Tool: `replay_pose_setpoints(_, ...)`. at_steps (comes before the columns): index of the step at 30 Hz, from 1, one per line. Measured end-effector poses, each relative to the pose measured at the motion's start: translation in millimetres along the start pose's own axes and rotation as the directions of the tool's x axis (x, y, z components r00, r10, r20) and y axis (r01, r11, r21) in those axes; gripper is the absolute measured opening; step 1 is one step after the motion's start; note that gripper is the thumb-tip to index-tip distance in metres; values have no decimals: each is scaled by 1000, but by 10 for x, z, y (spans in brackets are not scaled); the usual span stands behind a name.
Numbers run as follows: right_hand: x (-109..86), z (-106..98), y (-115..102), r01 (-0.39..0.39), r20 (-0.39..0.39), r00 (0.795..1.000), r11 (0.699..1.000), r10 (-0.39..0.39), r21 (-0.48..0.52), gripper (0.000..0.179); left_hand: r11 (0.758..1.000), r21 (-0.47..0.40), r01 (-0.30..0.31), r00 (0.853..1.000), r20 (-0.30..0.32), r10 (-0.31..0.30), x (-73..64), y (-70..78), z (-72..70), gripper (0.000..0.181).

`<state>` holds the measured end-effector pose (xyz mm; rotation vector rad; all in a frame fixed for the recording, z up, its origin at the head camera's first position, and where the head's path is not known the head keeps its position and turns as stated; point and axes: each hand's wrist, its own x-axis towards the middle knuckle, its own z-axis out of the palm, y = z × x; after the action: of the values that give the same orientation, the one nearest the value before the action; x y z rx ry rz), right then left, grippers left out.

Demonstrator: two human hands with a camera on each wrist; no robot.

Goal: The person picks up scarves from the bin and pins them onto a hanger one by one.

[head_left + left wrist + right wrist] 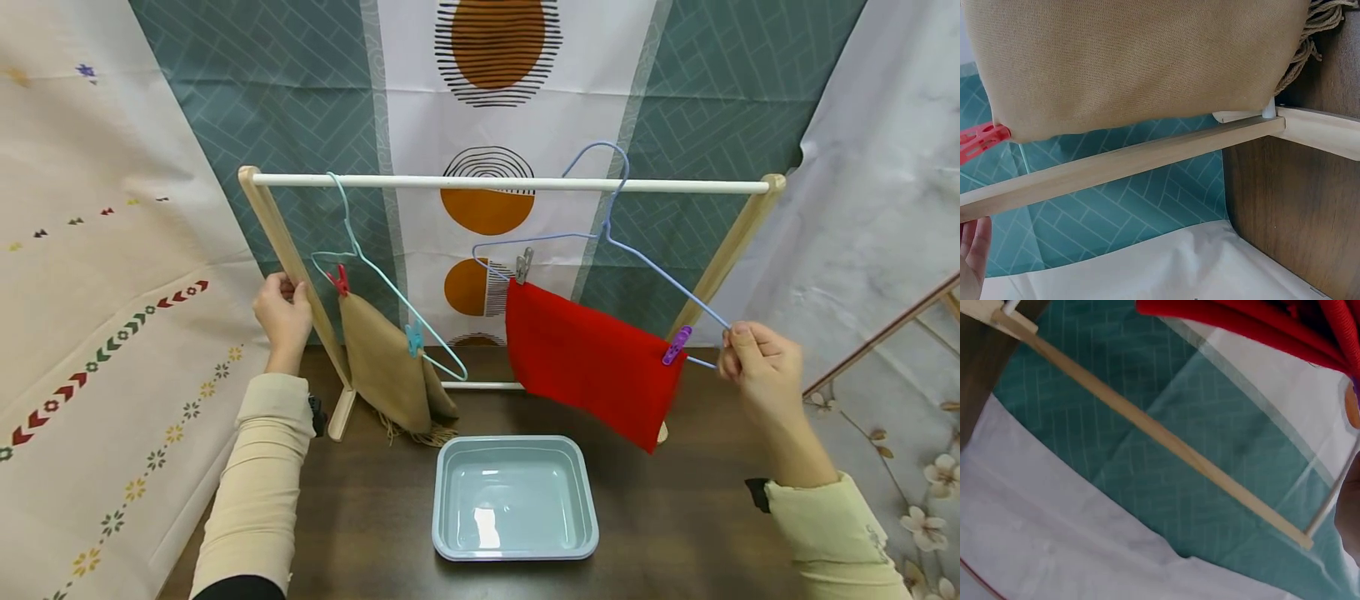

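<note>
My right hand (763, 367) pinches the right end of a periwinkle wire hanger (660, 271). The hanger's hook is at the white top rail of a drying rack (465, 182), and the hanger tilts down to the right. From it hangs a red cloth (588, 350), fixed by a grey clothespin (522, 267) and a purple clothespin (677, 345). At the rack's left wooden post (1116, 164), my left hand (285, 321) holds on with bent fingers. Nearby, a tan fringed cloth (386, 358) hangs from a turquoise hanger (390, 283) by a red clothespin (341, 279) and a blue clothespin (414, 337).
A pale blue plastic basin (517, 550) stands on the dark wooden table (360, 517) in front of the rack. Behind the rack hangs a green and white patterned curtain (262, 83). Flowered cloth (900, 433) covers the right side.
</note>
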<state>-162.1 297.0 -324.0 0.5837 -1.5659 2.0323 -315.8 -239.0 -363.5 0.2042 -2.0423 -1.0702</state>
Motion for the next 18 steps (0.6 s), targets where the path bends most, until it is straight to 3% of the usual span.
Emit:
replay_pose_setpoints(7, 46, 50, 234, -52, -74, 996, 998, 55, 40, 30, 1000, -3, -15, 1000, -8, 15, -5, -4, 6, 17)
replay_pose_setpoints(18, -13, 72, 458, -119, -38, 992, 992, 117, -37, 31, 1000, 2, -3, 1000, -12, 3, 0, 2, -1, 17)
